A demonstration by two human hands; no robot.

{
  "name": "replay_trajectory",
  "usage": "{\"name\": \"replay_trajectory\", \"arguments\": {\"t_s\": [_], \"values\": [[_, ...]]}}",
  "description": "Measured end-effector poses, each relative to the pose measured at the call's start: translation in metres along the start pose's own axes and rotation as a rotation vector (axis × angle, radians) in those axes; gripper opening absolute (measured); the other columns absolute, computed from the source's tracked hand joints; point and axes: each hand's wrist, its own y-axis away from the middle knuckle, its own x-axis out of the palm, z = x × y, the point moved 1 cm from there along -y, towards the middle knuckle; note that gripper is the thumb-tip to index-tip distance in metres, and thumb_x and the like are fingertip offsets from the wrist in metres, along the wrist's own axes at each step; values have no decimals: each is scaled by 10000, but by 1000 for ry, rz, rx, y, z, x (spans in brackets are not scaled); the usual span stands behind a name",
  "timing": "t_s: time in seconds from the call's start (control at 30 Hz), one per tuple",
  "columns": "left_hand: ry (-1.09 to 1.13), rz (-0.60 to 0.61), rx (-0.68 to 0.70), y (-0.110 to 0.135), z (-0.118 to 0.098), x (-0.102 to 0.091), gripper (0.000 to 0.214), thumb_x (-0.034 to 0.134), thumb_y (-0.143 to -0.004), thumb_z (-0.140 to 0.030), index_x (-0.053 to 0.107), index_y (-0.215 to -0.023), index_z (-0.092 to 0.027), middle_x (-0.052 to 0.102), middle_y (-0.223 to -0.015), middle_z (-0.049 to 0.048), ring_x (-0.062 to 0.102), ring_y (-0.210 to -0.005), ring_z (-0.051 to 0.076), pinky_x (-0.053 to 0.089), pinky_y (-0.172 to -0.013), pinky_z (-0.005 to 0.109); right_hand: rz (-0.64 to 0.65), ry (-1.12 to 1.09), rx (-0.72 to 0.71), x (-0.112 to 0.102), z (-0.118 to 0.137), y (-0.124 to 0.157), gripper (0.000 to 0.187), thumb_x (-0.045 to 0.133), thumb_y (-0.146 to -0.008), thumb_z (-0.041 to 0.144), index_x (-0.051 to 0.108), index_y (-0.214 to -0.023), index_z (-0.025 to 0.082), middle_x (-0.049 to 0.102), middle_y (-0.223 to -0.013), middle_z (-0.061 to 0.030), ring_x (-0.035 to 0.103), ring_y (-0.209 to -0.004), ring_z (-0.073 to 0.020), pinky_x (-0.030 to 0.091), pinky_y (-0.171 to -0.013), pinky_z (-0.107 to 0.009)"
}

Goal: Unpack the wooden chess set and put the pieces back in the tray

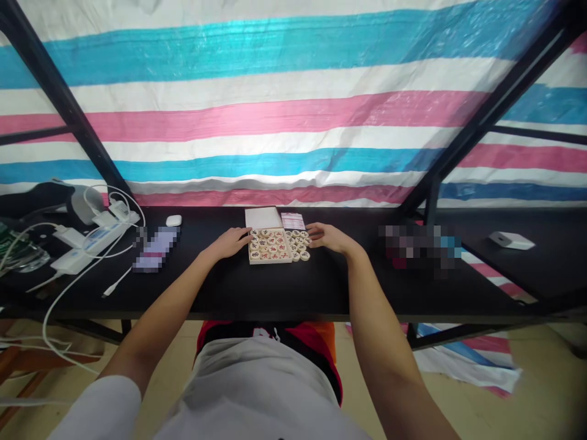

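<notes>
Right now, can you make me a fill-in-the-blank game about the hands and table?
Loose round pieces lie on the ____ side of the open box, by the right hand.
The left hand is at the box's ____ edge.
The table is coloured ____.
The striped sheet has white, blue and ____ stripes.

Missing words: right; left; black; pink.

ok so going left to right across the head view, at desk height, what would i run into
white power strip, white earbud-style case, left hand, open box of round pieces, loose round pieces, right hand, small white block
</notes>
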Motion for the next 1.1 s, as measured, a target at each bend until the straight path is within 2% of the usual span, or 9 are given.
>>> {"name": "replay_trajectory", "arguments": {"t_s": [0.23, 0.3, 0.37, 0.47, 0.6, 0.7, 0.77, 0.83, 1.1], "values": [[0, 4, -5, 2, -2, -2, 602, 259, -921, -556, 425, -1377, -200, 497, -1364, 90, 453, -1223, 260, 328, -1026, 351, 18, -45, -20, 3, 6, 8, 604, 785, -566, 165, 570, -1130, 173, 605, -1155, -105, 616, -950, -193, 516, -858, -333], [6, 7, -8, 2, -3, -2, 605, 260, -921, -557, 421, -1380, -199, 497, -1364, 92, 448, -1228, 262, 331, -1023, 350, -62, 25, -25, 2, 7, 9, 565, 769, -623, 274, 575, -1145, 177, 596, -1172, -111, 608, -967, -201, 517, -848, -343], [11, 6, -14, 3, -4, -4, 600, 261, -921, -555, 422, -1380, -203, 497, -1364, 89, 442, -1237, 260, 328, -1024, 345, -224, 187, -62, 2, 10, 9, 482, 711, -695, 359, 596, -1126, 173, 610, -1128, -108, 599, -959, -204, 503, -863, -367], [15, 8, -16, 4, -6, -4, 596, 269, -922, -548, 419, -1381, -198, 497, -1368, 90, 443, -1240, 259, 328, -1022, 344, -388, 419, -253, 14, 26, 8, 335, 613, -783, 350, 635, -1066, 172, 635, -1014, -84, 590, -926, -196, 467, -898, -372], [18, 5, 9, 4, -7, -3, 607, 280, -919, -553, 420, -1381, -187, 497, -1369, 95, 452, -1232, 260, 327, -1021, 341, -316, 478, -552, 57, 56, 13, 273, 527, -847, 301, 655, -1062, 193, 634, -1048, -83, 562, -1019, -215, 438, -927, -368], [22, -1, 12, 4, -6, -3, 606, 278, -919, -558, 423, -1380, -191, 505, -1360, 93, 457, -1224, 259, 331, -1017, 341, -80, 556, -714, 93, 70, 17, 311, 491, -845, 189, 654, -1109, 205, 627, -1123, -84, 537, -1082, -220, 402, -975, -388], [21, -1, 9, 4, -6, -3, 602, 279, -922, -552, 422, -1380, -189, 512, -1352, 95, 462, -1219, 257, 333, -1016, 341, 56, 600, -772, 108, 72, 18, 344, 477, -833, 134, 659, -1116, 205, 620, -1159, -87, 538, -1090, -219, 396, -982, -392], [17, 2, 13, 4, -6, -3, 601, 279, -923, -549, 422, -1380, -186, 512, -1353, 95, 465, -1215, 256, 333, -1015, 341, 98, 608, -784, 114, 70, 16, 340, 487, -833, 130, 666, -1110, 210, 620, -1156, -87, 544, -1079, -216, 402, -974, -388], [13, 0, -3, 3, -3, -1, 602, 277, -915, -573, 418, -1383, -220, 500, -1366, 81, 452, -1227, 263, 339, -1012, 352, 44, 575, -699, 111, 69, 17, 253, 564, -827, 233, 656, -1059, 193, 605, -1026, -94, 563, -916, -199, 452, -835, -338]]}}
